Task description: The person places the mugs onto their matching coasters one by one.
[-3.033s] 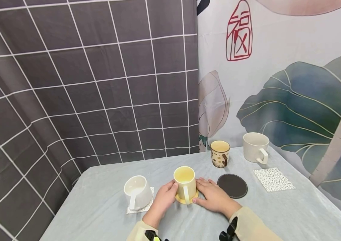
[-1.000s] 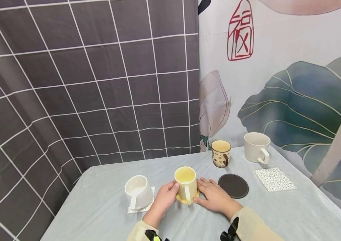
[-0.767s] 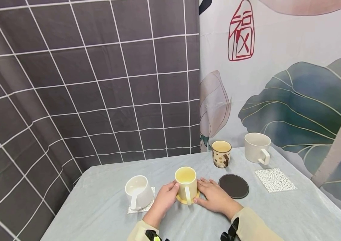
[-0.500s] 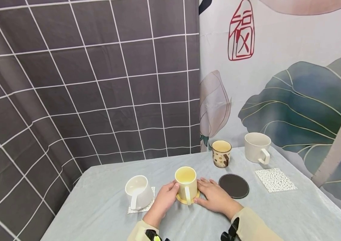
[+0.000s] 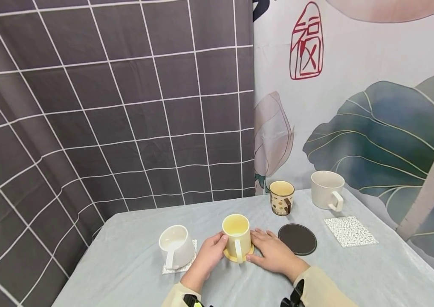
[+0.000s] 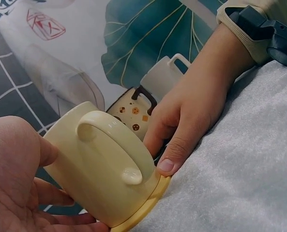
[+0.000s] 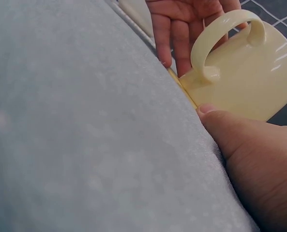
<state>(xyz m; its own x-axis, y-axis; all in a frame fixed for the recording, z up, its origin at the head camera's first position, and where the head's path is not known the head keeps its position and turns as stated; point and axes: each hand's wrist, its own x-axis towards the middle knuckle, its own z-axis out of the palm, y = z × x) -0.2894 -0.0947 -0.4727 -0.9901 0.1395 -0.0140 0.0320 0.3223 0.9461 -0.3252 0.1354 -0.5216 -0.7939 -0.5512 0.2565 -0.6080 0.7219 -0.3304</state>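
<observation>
On yellow coaster (image 5: 230, 257) — yellow mug (image 5: 235, 236), axis vertical, handle (image 5: 238, 251) toward viewer

A dark grey hanging (image 5: 132, 98) ruled in white squares, rippling lower down, fills the left and middle of the background. To its right hangs a pale panel (image 5: 359, 51) printed with a red seal (image 5: 306, 40), a pinkish bud (image 5: 273, 134) and a large blue-green leaf (image 5: 386, 132). Light grey cloth (image 5: 355, 273) covers the counter (image 5: 125, 230)

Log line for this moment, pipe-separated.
left hand: holds yellow mug | right hand: touches yellow coaster | yellow mug: upright on coaster | white mug: on patterned coaster | black coaster: beside right hand
</observation>
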